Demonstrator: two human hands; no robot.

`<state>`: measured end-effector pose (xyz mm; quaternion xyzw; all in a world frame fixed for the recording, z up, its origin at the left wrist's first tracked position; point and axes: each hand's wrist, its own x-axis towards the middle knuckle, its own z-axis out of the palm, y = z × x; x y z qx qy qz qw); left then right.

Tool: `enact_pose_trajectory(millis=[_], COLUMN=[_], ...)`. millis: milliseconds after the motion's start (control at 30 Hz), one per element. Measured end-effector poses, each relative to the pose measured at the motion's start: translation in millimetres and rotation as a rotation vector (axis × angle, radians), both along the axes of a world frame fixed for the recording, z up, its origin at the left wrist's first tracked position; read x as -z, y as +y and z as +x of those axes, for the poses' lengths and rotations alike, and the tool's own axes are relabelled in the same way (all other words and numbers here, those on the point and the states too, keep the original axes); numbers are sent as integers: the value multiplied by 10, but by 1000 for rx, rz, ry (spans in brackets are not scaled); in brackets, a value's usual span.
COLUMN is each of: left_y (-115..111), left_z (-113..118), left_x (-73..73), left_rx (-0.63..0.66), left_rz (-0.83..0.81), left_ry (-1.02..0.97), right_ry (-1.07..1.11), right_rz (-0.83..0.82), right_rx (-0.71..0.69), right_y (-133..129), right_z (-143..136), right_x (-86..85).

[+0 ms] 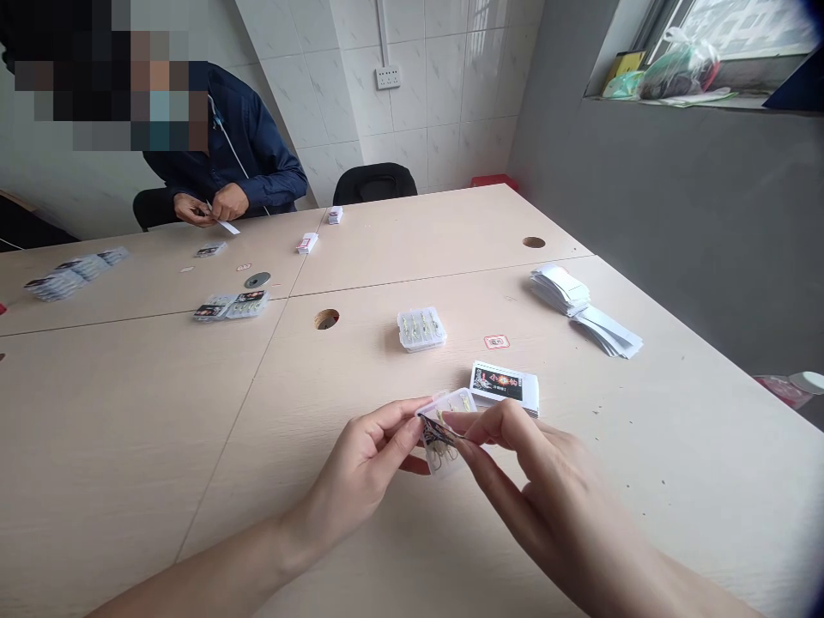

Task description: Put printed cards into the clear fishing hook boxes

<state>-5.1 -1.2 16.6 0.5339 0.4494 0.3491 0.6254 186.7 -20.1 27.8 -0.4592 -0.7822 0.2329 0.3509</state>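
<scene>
My left hand [373,459] grips a small clear plastic box [445,463] by its left side, thumb on top. Hook-shaped metal pieces, seemingly fish hooks, show inside it. Between the thumb and fingers of my right hand [524,463] is a dark printed label [439,432], lying across the box; my left thumb touches its left end. Just beyond my right hand lies a stack of printed labels [505,388] with black fronts. Farther off stands a stack of similar clear boxes [421,330] with metal pieces inside.
White paper strips [560,290] lie in piles at the right. Labelled boxes [232,306] sit left of a cable hole [326,319], with more boxes [75,273] at far left. Across the table [309,455], a person in a dark blue jacket [254,142] handles a white strip.
</scene>
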Motion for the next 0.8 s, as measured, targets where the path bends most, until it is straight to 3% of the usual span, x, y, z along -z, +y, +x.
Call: enact_pose_trajectory(millis=[233,433,633,800], left_y=[0,-12,-4,-6], left_z=[-1,-5,-5,-4], left_x=[-1,-3,-20,-22], left_rx=[26,18,-4,-22], left_rz=[3,3,-11,-25], left_ry=[6,8,10,14], right_ry=[-33,-40,-51,-16], right_rz=[-11,6,38,60], right_rx=[-38,-62,86,81], right_y=[-45,-25,25,61], right_z=[-38,3,39,43], right_x=[-69,14,84,63])
